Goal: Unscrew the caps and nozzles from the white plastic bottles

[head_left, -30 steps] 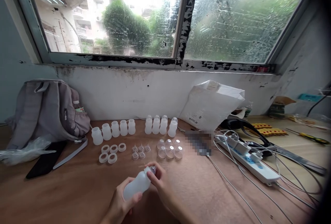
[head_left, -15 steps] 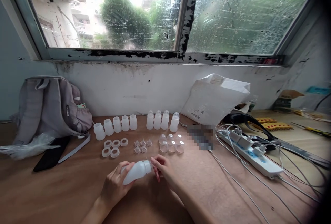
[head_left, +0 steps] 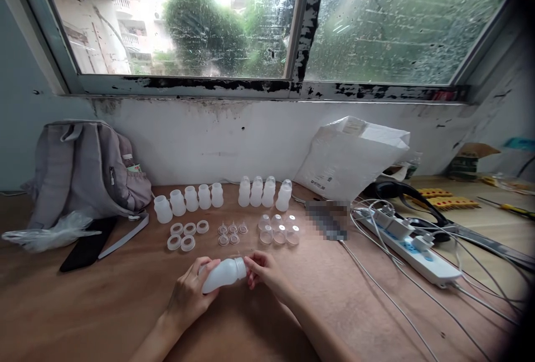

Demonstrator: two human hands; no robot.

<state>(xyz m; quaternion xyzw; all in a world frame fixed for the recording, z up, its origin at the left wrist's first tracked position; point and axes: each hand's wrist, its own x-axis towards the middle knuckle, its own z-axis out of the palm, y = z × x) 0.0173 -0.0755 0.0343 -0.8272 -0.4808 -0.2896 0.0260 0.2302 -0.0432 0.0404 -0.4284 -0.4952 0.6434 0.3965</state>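
Note:
My left hand [head_left: 190,294] is wrapped round a small translucent white bottle [head_left: 223,273], held on its side above the wooden table [head_left: 104,306]. My right hand [head_left: 264,272] has its fingers closed at the bottle's neck; what they pinch there is too small to make out. Behind the hands lie several open bottles [head_left: 188,199], several capped bottles [head_left: 263,192], white rings [head_left: 186,234], small nipples [head_left: 232,233] and clear caps [head_left: 278,229].
A grey backpack [head_left: 83,170], a plastic wrap and a black phone [head_left: 87,242] sit at the left. A white bag [head_left: 351,159] leans on the wall. At the right lie a power strip [head_left: 412,253] with cables, black headphones and tools.
The bottle and both hands sit farther from me than a second ago; the view has shifted slightly. The grip looks unchanged.

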